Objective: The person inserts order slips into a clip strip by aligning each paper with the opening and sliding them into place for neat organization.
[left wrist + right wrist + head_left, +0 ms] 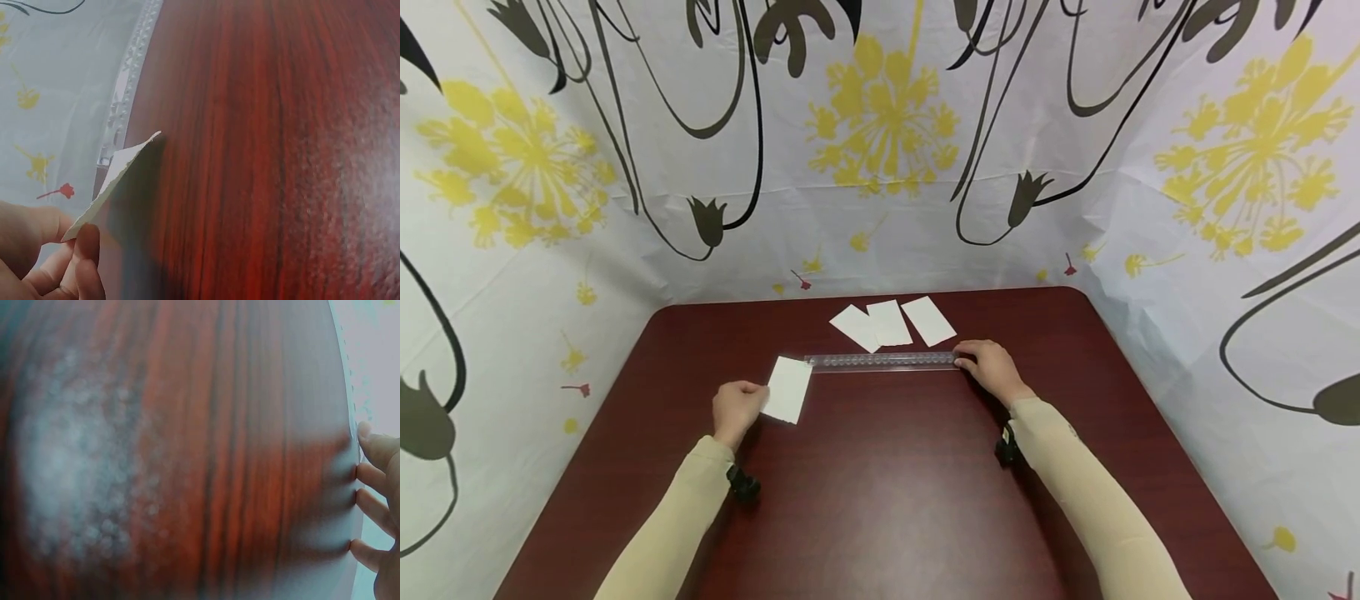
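Note:
My left hand (739,410) pinches the left edge of a white paper card (787,390) between thumb and fingers. In the left wrist view this card (122,172) is seen nearly edge-on, tilted, with a shadow on the table below. Its upper right corner is close by the left end of a clear plastic ruler-like strip (880,361), which lies flat across the table. My right hand (992,368) is at the strip's right end. In the right wrist view the right hand's fingers (374,509) are spread, tips down at the tabletop; their contact with the strip is unclear.
Behind the strip lie three more white cards, a left one (855,328), a middle one (890,323) and a right one (929,321); the left and middle ones touch or overlap. The dark red wooden table (895,483) ends at a patterned white curtain (880,242).

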`<state>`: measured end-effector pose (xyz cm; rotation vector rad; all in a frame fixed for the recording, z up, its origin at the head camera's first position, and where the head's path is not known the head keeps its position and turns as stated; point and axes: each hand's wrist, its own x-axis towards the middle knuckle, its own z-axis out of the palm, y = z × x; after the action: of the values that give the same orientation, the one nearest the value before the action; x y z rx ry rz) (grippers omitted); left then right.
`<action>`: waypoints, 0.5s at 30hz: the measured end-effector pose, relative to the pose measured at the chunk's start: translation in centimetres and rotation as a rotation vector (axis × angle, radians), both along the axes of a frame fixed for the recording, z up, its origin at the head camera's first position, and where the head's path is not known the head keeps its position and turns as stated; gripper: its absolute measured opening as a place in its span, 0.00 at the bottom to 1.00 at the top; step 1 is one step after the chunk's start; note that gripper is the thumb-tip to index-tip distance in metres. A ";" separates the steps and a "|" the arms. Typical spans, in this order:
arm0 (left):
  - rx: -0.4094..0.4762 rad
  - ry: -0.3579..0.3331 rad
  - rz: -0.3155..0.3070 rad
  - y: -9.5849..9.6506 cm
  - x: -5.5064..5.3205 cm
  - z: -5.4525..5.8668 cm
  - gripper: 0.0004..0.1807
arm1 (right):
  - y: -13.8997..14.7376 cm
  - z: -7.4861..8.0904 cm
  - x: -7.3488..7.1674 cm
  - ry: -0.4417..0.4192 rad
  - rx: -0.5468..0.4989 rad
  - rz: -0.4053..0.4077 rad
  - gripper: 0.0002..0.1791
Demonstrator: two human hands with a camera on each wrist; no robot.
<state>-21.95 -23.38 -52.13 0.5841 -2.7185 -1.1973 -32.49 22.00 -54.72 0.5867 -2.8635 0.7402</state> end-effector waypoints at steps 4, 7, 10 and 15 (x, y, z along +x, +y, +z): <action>-0.016 0.002 -0.004 0.1 -0.1 -0.2 0.16 | 0.0 0.0 0.0 0.005 -0.003 -0.002 0.18; 0.000 -0.001 -0.013 0.1 -0.2 -0.3 0.17 | 0.0 0.0 0.1 0.011 -0.008 0.001 0.18; 0.016 -0.017 -0.017 0.2 -0.3 -0.1 0.15 | 0.0 -0.1 0.0 0.018 -0.015 0.006 0.18; 0.034 -0.044 -0.029 0.3 -0.5 0.2 0.13 | 0.1 -0.1 0.0 0.019 -0.006 0.001 0.18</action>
<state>-22.42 -23.05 -51.91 0.5839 -2.7574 -1.2538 -32.53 22.06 -54.87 0.5906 -2.8432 0.7398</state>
